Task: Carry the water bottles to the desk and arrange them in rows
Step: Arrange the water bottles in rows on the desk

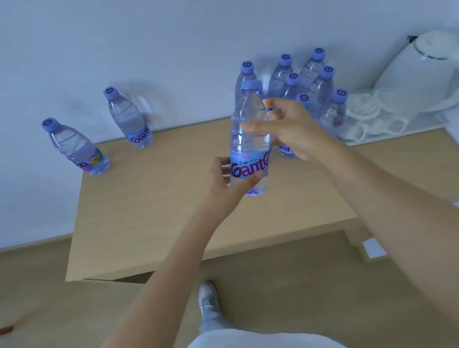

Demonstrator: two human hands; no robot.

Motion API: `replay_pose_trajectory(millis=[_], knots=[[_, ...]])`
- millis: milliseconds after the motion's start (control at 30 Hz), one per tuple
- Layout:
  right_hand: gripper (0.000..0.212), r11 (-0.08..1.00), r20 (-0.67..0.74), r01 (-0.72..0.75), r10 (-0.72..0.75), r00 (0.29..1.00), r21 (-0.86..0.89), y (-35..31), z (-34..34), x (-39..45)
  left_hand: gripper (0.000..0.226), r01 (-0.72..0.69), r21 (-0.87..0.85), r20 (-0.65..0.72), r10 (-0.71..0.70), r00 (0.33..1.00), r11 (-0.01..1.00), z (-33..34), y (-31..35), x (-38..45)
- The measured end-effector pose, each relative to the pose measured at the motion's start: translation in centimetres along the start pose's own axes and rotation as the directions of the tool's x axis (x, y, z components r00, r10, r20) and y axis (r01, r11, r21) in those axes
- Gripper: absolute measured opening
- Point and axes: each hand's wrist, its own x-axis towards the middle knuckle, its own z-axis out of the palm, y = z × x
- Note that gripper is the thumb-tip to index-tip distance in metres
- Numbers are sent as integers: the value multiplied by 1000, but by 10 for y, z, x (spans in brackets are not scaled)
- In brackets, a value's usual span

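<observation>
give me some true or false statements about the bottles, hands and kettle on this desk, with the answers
1. The left hand grips the held bottle near its label. True.
2. The held bottle's cap is off. False: its blue cap is on.
3. A white kettle stands at the desk's right end. True.
4. The grouped bottles lie on their sides. False: they stand upright.
5. The right hand rests flat on the desk. False: it holds the bottle's upper part.

Likely a home room: wooden desk (168,203), white kettle (423,77), plain wall (150,39).
</observation>
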Motion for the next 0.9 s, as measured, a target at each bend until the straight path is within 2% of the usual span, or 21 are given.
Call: replay_pose_trajectory(millis=[167, 300, 467, 767, 900], knots=[[43, 993, 16, 104, -103, 995, -62, 15, -70, -42, 51, -49, -26, -67, 47, 997, 998, 89, 12, -29], [29, 980, 97, 180, -172, 980, -85, 39, -113, -64, 48, -63, -48, -108, 57, 992, 997, 149, 4, -43], [30, 975, 114, 220, -216, 970, -23, 84, -146, -70, 53, -65, -12, -115, 64, 991, 998, 198, -28, -29], [34, 925, 63, 374, -370, 927, -63, 158, -179, -36, 54, -148, 75, -45, 152, 987, 986, 249, -74, 35], [52, 923, -1, 381, -382, 924, -56, 173, -188, -22, 53, -195, 79, -31, 197, 980, 978, 256, -76, 59]])
